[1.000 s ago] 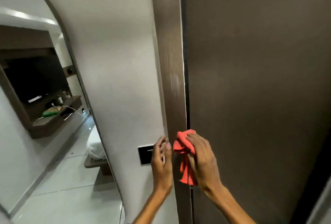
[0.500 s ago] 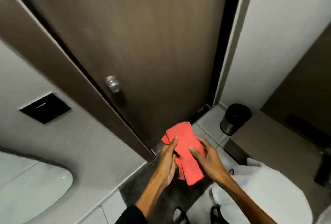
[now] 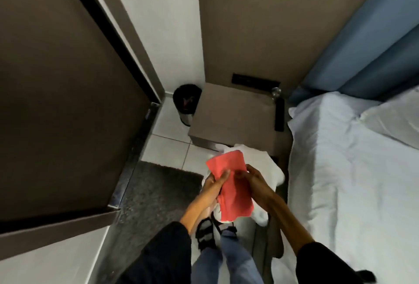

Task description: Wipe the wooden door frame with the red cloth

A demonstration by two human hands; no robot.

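Two hands are holding one red cloth (image 3: 229, 184) flat between them in the near centre: the left hand (image 3: 214, 185) is pinching its left edge, the right hand (image 3: 257, 184) gripping its right edge. One wooden door frame (image 3: 127, 34) is standing far left, apart from the cloth. One black bin (image 3: 187, 102) is sitting beyond. No writing is readable anywhere.

Partly hidden behind the red cloth (image 3: 229, 184) and both gripping hands: white fabric (image 3: 267, 170); cut off by the left edge: door (image 3: 56, 91).
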